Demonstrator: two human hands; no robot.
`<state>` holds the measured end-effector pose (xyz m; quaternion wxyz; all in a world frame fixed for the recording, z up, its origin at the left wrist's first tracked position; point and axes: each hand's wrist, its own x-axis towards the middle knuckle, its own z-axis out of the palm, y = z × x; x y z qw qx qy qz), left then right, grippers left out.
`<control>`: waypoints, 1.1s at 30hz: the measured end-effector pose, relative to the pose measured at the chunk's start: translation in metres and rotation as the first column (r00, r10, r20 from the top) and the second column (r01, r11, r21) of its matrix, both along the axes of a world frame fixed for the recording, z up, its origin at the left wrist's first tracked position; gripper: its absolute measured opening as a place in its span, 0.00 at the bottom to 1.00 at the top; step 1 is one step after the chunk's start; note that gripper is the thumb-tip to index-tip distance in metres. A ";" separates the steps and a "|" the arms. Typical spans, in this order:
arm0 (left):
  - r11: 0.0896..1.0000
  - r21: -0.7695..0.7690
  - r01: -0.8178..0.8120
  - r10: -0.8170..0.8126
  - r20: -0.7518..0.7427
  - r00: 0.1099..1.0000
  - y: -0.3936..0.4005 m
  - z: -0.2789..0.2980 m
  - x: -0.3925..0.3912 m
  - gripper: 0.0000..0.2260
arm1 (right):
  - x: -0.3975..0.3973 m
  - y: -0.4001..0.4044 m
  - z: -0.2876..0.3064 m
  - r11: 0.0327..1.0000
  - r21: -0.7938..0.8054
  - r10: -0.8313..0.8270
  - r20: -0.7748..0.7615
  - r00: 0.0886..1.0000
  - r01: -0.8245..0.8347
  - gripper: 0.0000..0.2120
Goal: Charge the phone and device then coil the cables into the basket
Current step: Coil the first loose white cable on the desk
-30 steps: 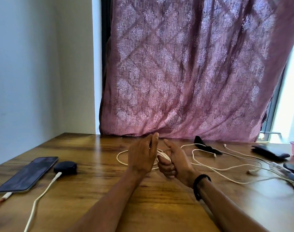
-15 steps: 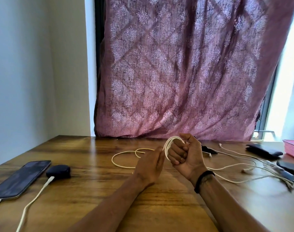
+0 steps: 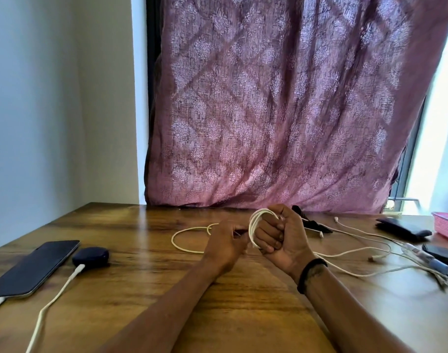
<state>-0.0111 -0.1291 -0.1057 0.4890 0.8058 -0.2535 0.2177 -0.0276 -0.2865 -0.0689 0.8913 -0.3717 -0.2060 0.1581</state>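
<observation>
Head view, left to right: a dark phone (image 3: 31, 268) and a small dark device (image 3: 91, 256) lie plugged in on the table (image 3: 243, 314). The left hand (image 3: 226, 247) pinches a white cable (image 3: 189, 247); the right hand (image 3: 281, 238) is fisted, cable loops wound round its fingers. More cables (image 3: 365, 250) trail toward the pink basket (image 3: 447, 225).

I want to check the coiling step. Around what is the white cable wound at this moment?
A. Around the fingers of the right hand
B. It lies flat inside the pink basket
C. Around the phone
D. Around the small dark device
A: the loops of the white cable sit around the curled fingers of the right hand, while the left hand pinches the loose strand beside it.
</observation>
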 end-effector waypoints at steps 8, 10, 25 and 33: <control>0.831 -0.536 0.147 -0.422 -0.437 0.794 -0.008 0.019 -0.013 0.13 | 0.007 -0.005 -0.004 0.996 -0.047 -0.071 -0.007 0.997 0.070 0.23; 0.873 -0.453 0.180 -0.373 -0.385 0.844 -0.008 0.012 -0.010 0.13 | 0.009 -0.006 -0.005 0.994 -0.063 -0.089 -0.022 0.996 0.087 0.24; 0.991 0.073 -0.115 0.107 0.108 0.988 -0.009 -0.006 0.002 0.09 | 0.003 -0.004 -0.013 0.761 -0.451 -0.419 0.207 0.884 0.466 0.22; 0.947 -0.047 -0.318 0.321 0.113 0.940 0.023 -0.015 0.030 0.12 | 0.028 -0.013 -0.023 0.482 -0.622 -0.449 0.429 0.784 0.617 0.16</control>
